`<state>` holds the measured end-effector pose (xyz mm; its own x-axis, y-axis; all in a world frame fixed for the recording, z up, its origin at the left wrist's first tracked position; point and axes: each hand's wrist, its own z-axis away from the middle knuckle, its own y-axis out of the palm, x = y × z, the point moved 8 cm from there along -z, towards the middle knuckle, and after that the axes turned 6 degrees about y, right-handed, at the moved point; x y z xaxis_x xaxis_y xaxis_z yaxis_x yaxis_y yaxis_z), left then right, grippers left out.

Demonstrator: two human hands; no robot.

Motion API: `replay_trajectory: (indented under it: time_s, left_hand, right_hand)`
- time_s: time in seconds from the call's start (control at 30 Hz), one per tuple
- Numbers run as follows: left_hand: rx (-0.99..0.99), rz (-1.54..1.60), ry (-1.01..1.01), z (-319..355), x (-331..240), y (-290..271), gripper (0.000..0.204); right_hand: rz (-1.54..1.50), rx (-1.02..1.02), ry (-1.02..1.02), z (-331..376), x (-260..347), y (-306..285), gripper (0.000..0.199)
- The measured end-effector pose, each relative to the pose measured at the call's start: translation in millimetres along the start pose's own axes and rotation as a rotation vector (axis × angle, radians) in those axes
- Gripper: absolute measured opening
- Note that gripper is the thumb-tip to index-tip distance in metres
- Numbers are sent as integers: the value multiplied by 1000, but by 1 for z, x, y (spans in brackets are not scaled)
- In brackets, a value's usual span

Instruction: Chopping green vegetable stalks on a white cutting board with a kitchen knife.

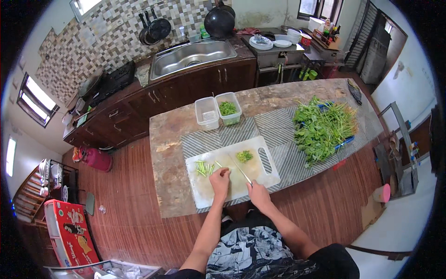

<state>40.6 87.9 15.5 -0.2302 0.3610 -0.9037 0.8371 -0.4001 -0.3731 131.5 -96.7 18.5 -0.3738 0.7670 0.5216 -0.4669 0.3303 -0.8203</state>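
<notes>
My right hand [259, 193] grips a kitchen knife [241, 171], its blade slanting up and left over the white cutting board [204, 195]. Beside the blade, my left hand [219, 182] is closed, its fingertips pressed together on a thin green stem [218, 163] that pokes out past them. Several cut stem lengths [202, 168] lie on the board left of that hand. A small heap of finely chopped greens [244, 156] sits beyond the knife, near the board's slotted handle.
Beyond the board stand a clear plastic container [206, 116] and another container [238, 115] with chopped greens. A large pile of leafy greens [316, 135] with roots spreads over something blue at the right. Striped mats [274, 122] cover part of the worn table [172, 162]. A sink [174, 65] lies across the room.
</notes>
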Motion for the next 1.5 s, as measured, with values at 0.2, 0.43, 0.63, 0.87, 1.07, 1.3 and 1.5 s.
replay_trajectory:
  time_s: [0.2,0.43,0.63,0.87,1.07,1.3,1.5]
  left_hand:
    - [-1,-7,-40,2,9,1,16]
    - [1,-3,-27,2,3,0,14]
    - [4,-8,-13,1,3,1,16]
    - [10,28,-43,2,2,0,17]
    - [23,53,-55,3,6,-1,19]
    - [13,55,-10,2,6,-1,18]
    - [22,20,-24,4,11,0,19]
  right_hand:
    - [-18,60,-53,21,3,15,39]
    - [18,60,-38,21,10,10,36]
    - [48,22,-28,5,21,20,34]
    - [40,-22,-62,-1,26,23,33]
    - [88,-6,49,6,-4,8,34]
    - [18,-20,49,-15,-7,-6,38]
    - [-28,58,21,3,4,-9,40]
